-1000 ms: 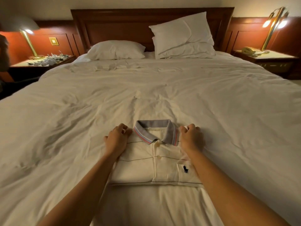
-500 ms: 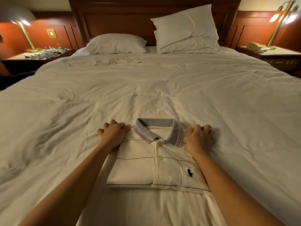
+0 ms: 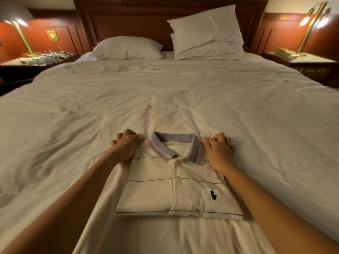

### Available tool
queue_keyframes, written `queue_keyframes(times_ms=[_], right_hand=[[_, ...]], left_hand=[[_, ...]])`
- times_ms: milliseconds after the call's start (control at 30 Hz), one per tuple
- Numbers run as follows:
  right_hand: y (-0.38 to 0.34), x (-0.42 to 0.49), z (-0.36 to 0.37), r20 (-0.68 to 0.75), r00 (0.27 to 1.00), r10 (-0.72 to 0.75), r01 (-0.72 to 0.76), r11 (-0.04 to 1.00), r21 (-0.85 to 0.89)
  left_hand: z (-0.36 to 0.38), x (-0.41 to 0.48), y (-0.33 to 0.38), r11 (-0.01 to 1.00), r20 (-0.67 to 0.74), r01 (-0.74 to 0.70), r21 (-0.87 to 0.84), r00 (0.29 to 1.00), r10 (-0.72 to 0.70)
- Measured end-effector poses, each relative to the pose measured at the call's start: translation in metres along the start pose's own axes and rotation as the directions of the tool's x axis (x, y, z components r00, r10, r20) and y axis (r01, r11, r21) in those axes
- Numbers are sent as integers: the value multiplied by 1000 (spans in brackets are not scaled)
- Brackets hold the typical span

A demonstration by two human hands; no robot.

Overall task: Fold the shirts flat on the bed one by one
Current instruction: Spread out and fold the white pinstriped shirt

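Observation:
A white polo shirt (image 3: 165,191) with thin dark stripes, a grey collar and a small dark logo lies folded into a rectangle on the bed (image 3: 256,125), collar away from me. My left hand (image 3: 126,145) grips its left shoulder edge with curled fingers, thumb towards the collar. On the other shoulder my right hand (image 3: 218,153) lies beside the collar, its fingers curled over the shirt's outer edge. A smooth cream cloth (image 3: 165,235) lies under the folded shirt and runs towards me.
Two white pillows (image 3: 126,47) (image 3: 205,32) lean at the wooden headboard (image 3: 128,19). A nightstand on each side holds a lit brass lamp (image 3: 20,33) (image 3: 311,21); the right one also holds a telephone (image 3: 282,52). The white bedding is wrinkled.
Both hands stay at the shirt's shoulders. Their fingers spread outward half a second ago and are now curled in at the shirt's edges. The shirt has not shifted.

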State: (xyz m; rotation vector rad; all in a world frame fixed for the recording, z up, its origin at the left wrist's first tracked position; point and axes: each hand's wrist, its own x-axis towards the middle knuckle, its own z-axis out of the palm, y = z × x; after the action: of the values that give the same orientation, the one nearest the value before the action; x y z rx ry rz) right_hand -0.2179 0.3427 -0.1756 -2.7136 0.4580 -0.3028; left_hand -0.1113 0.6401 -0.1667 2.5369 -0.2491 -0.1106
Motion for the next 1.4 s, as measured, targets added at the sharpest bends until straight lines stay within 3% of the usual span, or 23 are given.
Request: queue_keyframes(times_ms=[167,333,433,500,567,667,833,1133,1267,1400], right_hand=[[-7,-1,3,-5,999,51,-51,995,-91],[-15,-27,-24,-22,997,77,-72,986,152],[-34,-65,-37,33,999,-5,-3,967,254],[-50,-93,-37,133,990,-53,9,950,314],[-57,-113,-28,225,973,-54,12,983,183],[-55,-122,-14,297,954,-45,85,988,-125],[-52,-104,-3,234,971,46,-28,996,-80],[-33,-59,7,141,990,2,16,992,-126],[-29,-47,13,37,999,-29,35,979,-201],[-23,-32,12,-84,996,-41,38,999,-30]], left_hand=[[7,2,-4,969,2,-78,234,997,80],[-10,-33,18,997,-144,31,64,989,-21],[-14,-84,48,989,-170,-114,-95,981,97],[0,-117,68,954,-47,-298,43,953,300],[23,-138,74,920,90,-327,214,945,315],[46,-149,64,960,59,-108,259,994,96],[52,-129,55,979,15,-19,205,1000,16],[48,-82,40,988,-37,-2,152,999,7],[44,-68,31,997,-214,-66,26,974,70],[39,-53,28,994,-270,-107,23,957,110]])
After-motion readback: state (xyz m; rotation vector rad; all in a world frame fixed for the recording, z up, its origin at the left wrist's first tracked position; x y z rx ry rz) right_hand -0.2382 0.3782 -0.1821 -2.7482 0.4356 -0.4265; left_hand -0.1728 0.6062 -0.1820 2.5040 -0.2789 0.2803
